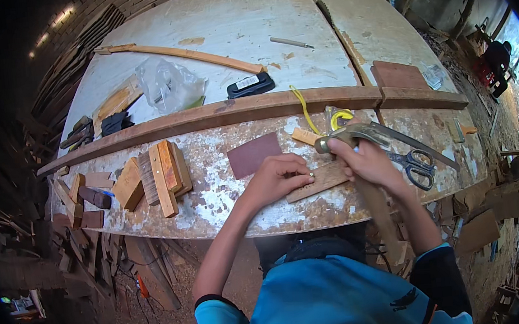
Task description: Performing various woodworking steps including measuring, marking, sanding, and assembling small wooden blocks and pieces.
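My left hand point(281, 177) is closed in a pinch on a small nail point(312, 174), of which only the pale, shiny head shows. It holds the nail over a short flat strip of wood point(319, 186) lying near the table's front edge. My right hand point(367, 163) grips a hammer point(373, 204) high on its handle, close to the metal head. The hammer head lies just beyond the strip, and the wooden handle hangs down toward my body. Left of my left hand's fingers lies a dark red sheet of sandpaper point(254, 155).
A long wooden beam point(205, 118) crosses the worn table point(214, 210). Black scissors point(419, 168), a yellow tape measure point(339, 117) and a handsaw blade point(414, 144) lie to the right. Wooden blocks point(164, 174) stand left. Beyond the beam are a plastic bag point(171, 83) and a black case point(250, 85).
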### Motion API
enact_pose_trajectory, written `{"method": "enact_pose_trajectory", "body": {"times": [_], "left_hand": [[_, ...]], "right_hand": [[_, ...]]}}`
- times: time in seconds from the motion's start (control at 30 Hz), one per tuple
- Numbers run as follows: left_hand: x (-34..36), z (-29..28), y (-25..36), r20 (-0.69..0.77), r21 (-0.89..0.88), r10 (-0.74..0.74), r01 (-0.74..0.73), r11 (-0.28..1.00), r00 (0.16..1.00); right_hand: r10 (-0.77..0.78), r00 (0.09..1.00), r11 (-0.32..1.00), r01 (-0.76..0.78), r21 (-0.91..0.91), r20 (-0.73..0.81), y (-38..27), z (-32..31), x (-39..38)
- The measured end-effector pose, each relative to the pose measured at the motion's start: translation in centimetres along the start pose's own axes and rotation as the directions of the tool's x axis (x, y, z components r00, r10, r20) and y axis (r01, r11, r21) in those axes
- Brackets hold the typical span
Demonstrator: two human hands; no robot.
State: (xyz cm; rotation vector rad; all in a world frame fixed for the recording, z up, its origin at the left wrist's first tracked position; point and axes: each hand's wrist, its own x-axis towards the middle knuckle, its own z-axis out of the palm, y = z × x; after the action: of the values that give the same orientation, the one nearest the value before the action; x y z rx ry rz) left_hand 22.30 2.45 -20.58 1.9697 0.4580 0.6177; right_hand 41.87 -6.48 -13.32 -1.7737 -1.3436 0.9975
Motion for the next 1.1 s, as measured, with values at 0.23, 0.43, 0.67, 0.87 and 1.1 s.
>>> {"method": "enact_pose_trajectory", "body": {"times": [0.23, 0.43, 0.67, 0.87, 1.1], "left_hand": [[0.0, 0.0, 0.3, 0.006, -0.117, -0.047, 0.047, 0.992, 0.999], [-0.2, 0.2, -0.5, -0.079, -0.247, -0.246, 0.22, 0.944, 0.966], [0.4, -0.1, -0.9, -0.032, -0.171, -0.184, 0.176, 0.969, 0.982], [0.3, 0.4, -0.9, -0.019, -0.089, -0.051, 0.05, 0.995, 0.998], [0.4, 0.4, -0.7, -0.032, -0.004, -0.08, 0.08, 0.997, 0.996]], "right_hand": [[0.124, 0.992, 0.918, -0.107, 0.382, -0.02, 4.3, 1.2, 1.4], [0.104, 0.994, 0.928, -0.106, 0.358, 0.026, 4.1, 1.3, 1.6], [0.108, 0.994, 0.959, -0.112, 0.261, 0.03, 3.4, 1.0, 1.3], [0.115, 0.993, 0.953, -0.118, 0.278, 0.028, 3.8, 1.2, 1.1], [0.099, 0.995, 0.966, -0.103, 0.237, 0.029, 3.7, 1.3, 1.2]]}}
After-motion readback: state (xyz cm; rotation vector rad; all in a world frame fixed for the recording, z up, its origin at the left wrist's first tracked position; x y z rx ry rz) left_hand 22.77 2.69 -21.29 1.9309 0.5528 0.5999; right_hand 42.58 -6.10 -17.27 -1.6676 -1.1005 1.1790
